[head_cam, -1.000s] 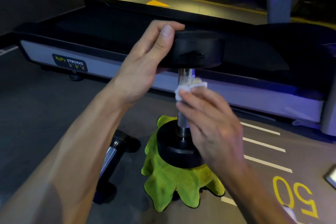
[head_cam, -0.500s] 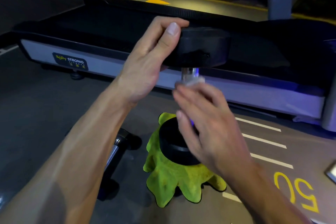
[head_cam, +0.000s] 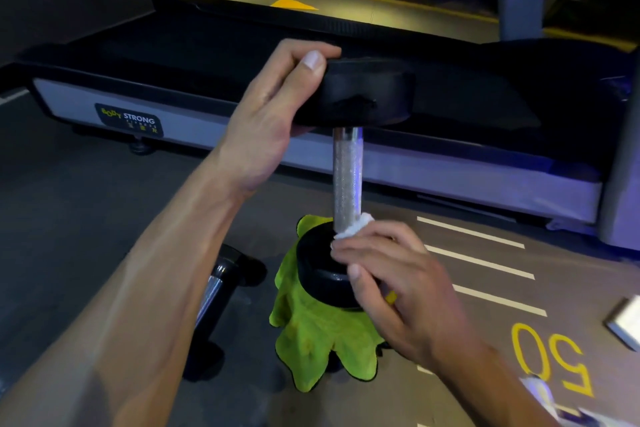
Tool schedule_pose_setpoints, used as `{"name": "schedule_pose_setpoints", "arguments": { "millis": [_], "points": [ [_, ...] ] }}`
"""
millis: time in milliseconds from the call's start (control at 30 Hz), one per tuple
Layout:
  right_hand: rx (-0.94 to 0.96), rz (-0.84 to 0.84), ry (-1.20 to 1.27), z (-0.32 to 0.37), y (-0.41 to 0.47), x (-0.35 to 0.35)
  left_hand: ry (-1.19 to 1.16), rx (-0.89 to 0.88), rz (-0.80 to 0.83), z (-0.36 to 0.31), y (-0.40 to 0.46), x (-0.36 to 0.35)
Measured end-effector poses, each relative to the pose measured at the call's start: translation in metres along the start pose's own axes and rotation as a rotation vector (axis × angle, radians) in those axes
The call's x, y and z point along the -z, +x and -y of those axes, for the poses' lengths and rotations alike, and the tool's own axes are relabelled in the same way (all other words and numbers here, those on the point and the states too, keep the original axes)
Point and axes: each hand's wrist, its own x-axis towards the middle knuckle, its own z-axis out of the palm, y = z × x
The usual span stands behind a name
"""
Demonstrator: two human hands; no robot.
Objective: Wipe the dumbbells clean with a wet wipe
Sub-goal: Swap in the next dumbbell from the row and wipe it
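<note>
A black dumbbell (head_cam: 346, 177) stands upright on a green cloth (head_cam: 318, 340), its knurled silver handle bare along most of its length. My left hand (head_cam: 273, 114) grips the edge of the top black head and holds the dumbbell steady. My right hand (head_cam: 394, 288) pinches a crumpled white wet wipe (head_cam: 353, 227) against the bottom of the handle, just above the lower head. A second dumbbell (head_cam: 214, 291) lies on the floor to the left, partly hidden behind my left forearm.
A treadmill (head_cam: 138, 114) with a grey side rail runs across the floor just behind the dumbbell. White lines and a yellow "50" (head_cam: 550, 360) mark the floor at the right. A pale flat object (head_cam: 627, 322) shows at the right edge.
My right hand slid the wipe down the handle from just under the top head to the bottom. My left hand kept its grip on the top head.
</note>
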Motion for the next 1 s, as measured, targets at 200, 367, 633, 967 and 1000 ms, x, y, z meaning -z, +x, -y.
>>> {"name": "schedule_pose_setpoints", "arguments": {
  "millis": [200, 367, 633, 967, 1000],
  "points": [
    [-0.148, -0.257, 0.191, -0.006, 0.029, 0.002, -0.034, 0.002, 0.014, 0.002, -0.004, 0.001],
    [-0.319, -0.282, 0.414, -0.008, 0.027, -0.007, -0.05, 0.006, -0.007, 0.001, -0.002, -0.002],
    [-0.487, -0.378, 0.584, -0.016, 0.038, 0.01, -0.048, -0.031, 0.039, -0.005, -0.005, -0.008],
    [-0.647, -0.208, 0.609, -0.015, 0.025, -0.015, -0.014, -0.057, -0.009, -0.002, -0.003, -0.009],
    [-0.64, -0.192, 0.627, -0.012, 0.018, -0.013, -0.01, -0.051, -0.016, -0.001, -0.003, -0.009]
  ]
}}
